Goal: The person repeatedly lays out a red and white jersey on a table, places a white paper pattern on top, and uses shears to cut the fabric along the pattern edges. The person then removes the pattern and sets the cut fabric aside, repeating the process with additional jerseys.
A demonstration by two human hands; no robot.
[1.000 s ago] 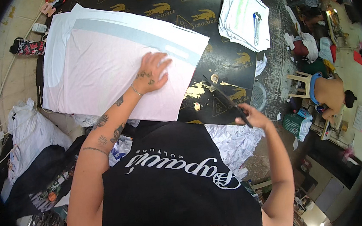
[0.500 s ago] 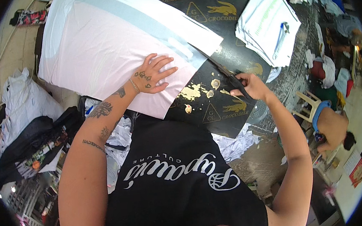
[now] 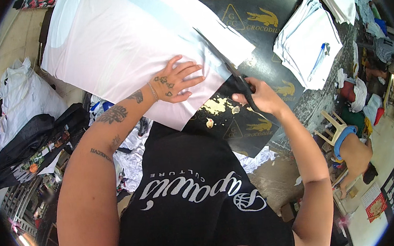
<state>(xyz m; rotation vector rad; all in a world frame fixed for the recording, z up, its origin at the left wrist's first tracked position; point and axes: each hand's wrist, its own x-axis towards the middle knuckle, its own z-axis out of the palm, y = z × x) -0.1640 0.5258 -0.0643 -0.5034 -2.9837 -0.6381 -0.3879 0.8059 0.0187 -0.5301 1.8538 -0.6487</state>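
A wide stack of white fabric (image 3: 120, 50) with a pale blue band lies on a black table (image 3: 243, 11). My left hand (image 3: 177, 81) lies flat on the fabric near its front right edge, fingers spread. My right hand (image 3: 260, 96) grips the black handles of large scissors (image 3: 229, 68). The blades point up and away along the fabric's right edge.
A pile of folded white cloth (image 3: 309, 43) with a blue pen on it sits at the right of the table. Cloth scraps lie below the table's front edge. White and black bags (image 3: 23, 119) stand at the left. A person (image 3: 354, 149) sits at the right.
My right hand has brought the scissors up to the fabric's right edge. My left hand stays pressed on the fabric. The view has moved closer to the table.
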